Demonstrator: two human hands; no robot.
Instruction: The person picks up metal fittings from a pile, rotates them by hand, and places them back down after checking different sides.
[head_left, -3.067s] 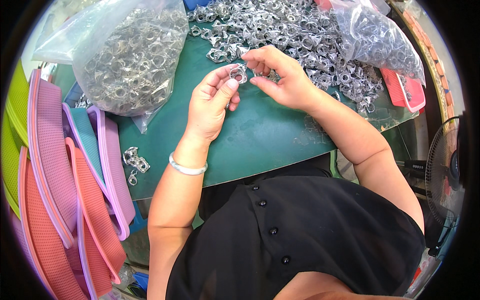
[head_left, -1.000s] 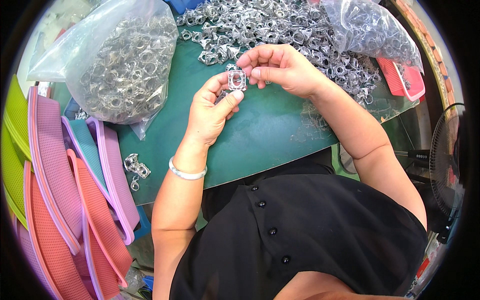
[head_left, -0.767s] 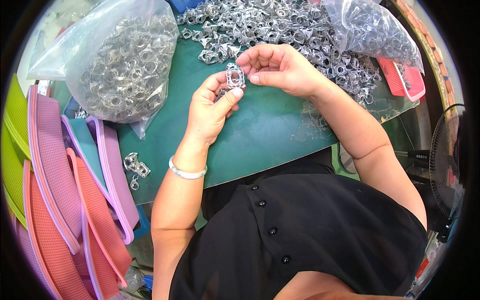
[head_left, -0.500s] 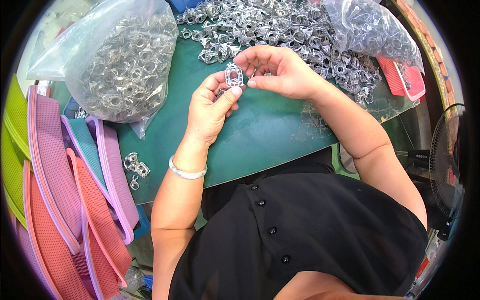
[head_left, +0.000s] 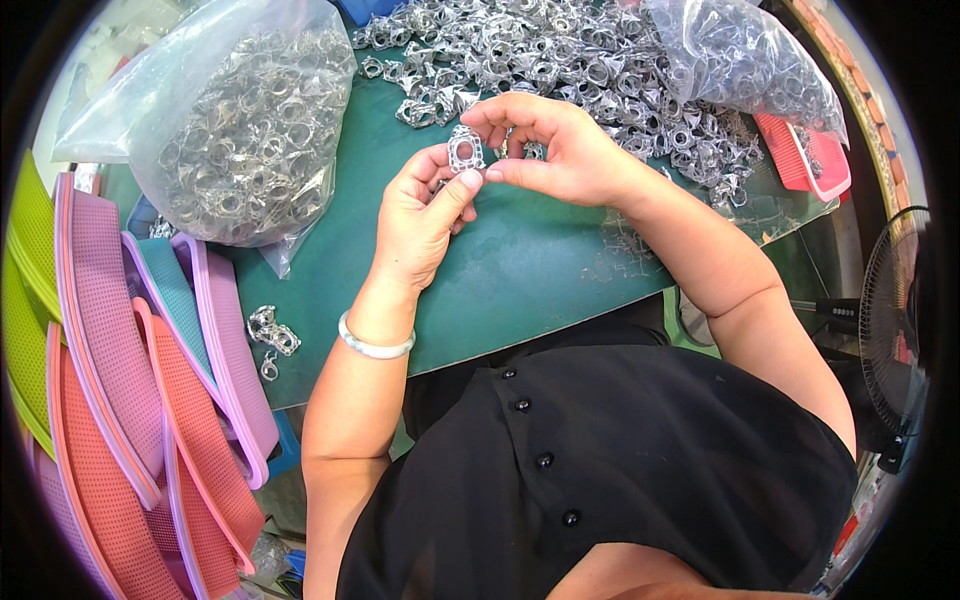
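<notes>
A silvery cast metal part (head_left: pixel 465 150), a small frame with a round opening, stands upright in my left hand (head_left: pixel 420 205). The thumb presses its lower edge and the fingers curl behind it. Just to the right, my right hand (head_left: pixel 565 150) is curved with thumb and forefinger apart. Its forefinger tip comes close to the part's top and its thumb tip to the lower right side; whether they touch it I cannot tell. Bits of similar metal show between the right fingers, in the hand or behind it. Beyond lies a large heap of such castings (head_left: pixel 560 60).
A clear plastic bag of castings (head_left: pixel 260 140) stands on the green tabletop (head_left: pixel 500 270) at left; another bag (head_left: pixel 750 70) lies far right, by a pink basket (head_left: pixel 800 160). Loose castings (head_left: pixel 272 330) lie near stacked coloured baskets (head_left: pixel 110 330). A fan (head_left: pixel 890 320) stands at right.
My right hand has moved slightly left, its thumb nearer the part. The part has turned a little in my left hand, which stays in nearly the same place.
</notes>
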